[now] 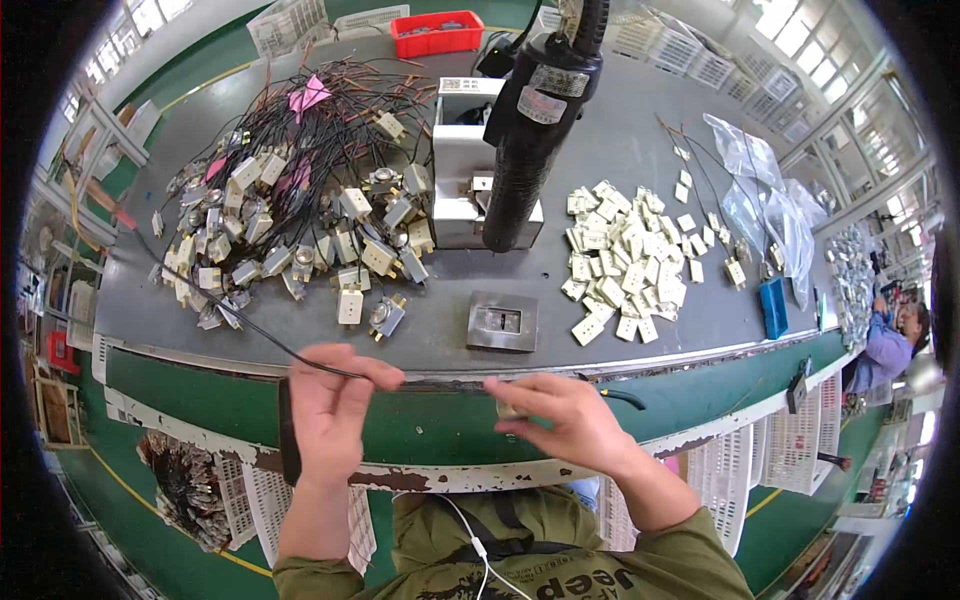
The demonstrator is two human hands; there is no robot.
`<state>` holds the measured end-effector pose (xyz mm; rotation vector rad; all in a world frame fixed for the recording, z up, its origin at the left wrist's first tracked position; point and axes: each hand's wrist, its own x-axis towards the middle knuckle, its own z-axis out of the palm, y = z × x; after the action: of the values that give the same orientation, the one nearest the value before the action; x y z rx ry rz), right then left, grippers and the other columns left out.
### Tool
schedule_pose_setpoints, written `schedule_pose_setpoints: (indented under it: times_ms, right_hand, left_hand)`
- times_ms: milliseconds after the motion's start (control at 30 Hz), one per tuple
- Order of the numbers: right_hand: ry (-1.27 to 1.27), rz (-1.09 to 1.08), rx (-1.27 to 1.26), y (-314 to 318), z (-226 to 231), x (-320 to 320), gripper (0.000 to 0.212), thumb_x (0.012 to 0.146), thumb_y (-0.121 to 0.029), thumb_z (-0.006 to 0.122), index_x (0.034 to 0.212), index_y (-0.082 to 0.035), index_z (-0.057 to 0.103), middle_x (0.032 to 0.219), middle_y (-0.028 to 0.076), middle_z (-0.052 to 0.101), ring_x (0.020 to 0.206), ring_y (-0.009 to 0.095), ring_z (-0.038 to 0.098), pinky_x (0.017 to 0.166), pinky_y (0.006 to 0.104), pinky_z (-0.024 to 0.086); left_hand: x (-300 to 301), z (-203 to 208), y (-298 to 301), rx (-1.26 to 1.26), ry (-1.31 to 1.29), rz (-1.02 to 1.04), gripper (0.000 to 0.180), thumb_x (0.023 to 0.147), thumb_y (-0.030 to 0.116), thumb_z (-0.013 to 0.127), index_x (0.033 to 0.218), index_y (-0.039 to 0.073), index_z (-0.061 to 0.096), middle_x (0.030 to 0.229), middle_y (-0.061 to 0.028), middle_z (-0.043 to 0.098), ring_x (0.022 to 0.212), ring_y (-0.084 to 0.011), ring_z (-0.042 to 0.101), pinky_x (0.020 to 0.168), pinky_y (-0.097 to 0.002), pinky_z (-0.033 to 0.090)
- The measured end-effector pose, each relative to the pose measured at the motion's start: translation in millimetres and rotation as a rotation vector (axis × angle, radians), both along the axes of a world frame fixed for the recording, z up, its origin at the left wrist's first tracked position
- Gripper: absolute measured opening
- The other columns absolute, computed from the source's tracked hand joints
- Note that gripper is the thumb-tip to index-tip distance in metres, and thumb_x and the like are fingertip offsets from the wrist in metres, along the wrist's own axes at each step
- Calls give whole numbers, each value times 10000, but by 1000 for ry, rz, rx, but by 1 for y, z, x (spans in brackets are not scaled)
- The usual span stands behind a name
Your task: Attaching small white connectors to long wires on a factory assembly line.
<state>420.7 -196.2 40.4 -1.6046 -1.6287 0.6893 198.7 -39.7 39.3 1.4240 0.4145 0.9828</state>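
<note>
Just nearer than the metal block [503, 321], slips look like the main risk: a small piece [510, 411] sits at the right hand's [570, 425] fingertips, mostly covered, and a loose pinch could drop it off the table edge [440, 384]. Black cable [283, 347] is the other one; it trails from the left hand [332, 405] toward the far left of the block, so a hard tug could drag loose parts along or pull it free. Hands: left, near and left of the block, fingers half curled, narrow gap at the thumb, cable lying against the fingers; can't tell if gripped or only touching. Right, near and slightly right of the block, thumb and fingers almost together around that small piece; exact kind can't be made out. Left of the block, a silver part [386, 315] lies close, easily knocked by a sleeve or cable. Beyond it to the left, heaped wired parts [290, 220] with tangled leads, snag likely if one is yanked. Right of the block, a pile of cream connectors [628, 255] could slide if bumped. Behind the block, a black cylinder [535, 140]; farthest, a red bin [437, 40].
</note>
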Motion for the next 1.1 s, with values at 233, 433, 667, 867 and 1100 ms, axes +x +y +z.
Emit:
schedule_pose_setpoints:
  times_ms: [233, 433, 667, 867, 1100]
  right_hand:
    - [-154, -210, 67, 0, -19, 15, 491, 764, -89, 756, 1228, -214, 651, 954, 62, 659, 792, 245, 645, 686, 351, 525]
    - [-43, -162, 115, -2, -14, 21, 521, 781, -62, 742, 1275, -159, 609, 1024, 89, 650, 873, 259, 641, 738, 347, 528]
    - [37, -188, 23, 16, -13, -14, 448, 716, -102, 818, 1110, -69, 609, 1038, 94, 669, 906, 273, 656, 778, 349, 526]
    - [-122, -168, 199, 27, -7, -18, 447, 698, -73, 794, 1103, -58, 606, 1070, 110, 642, 980, 299, 614, 816, 378, 507]
    - [-8, -25, 154, 29, 5, -11, 431, 735, -66, 767, 1144, -60, 631, 1027, 113, 651, 926, 305, 637, 785, 374, 530]
  left_hand:
    - [-23, 20, 35, -72, -179, 247, 276, 1003, 211, 516, 1218, 85, 398, 955, -93, 590, 856, -208, 622, 759, -375, 551]
    - [-39, 23, 46, -282, -367, 199, 288, 1014, 278, 483, 1240, 104, 444, 1016, -86, 597, 956, -230, 638, 789, -431, 573]
    - [31, -12, -25, -220, 83, -297, 533, 882, 90, 691, 1318, 12, 394, 1169, -113, 606, 1116, -241, 596, 990, -377, 479]
    - [33, -25, -31, -41, 421, -286, 758, 802, -82, 704, 1416, 93, 295, 1217, -123, 554, 1117, -211, 578, 972, -352, 480]
    - [26, -10, -17, 86, 478, -261, 512, 821, 21, 723, 1280, 37, 497, 1181, -127, 591, 1075, -228, 621, 941, -342, 496]
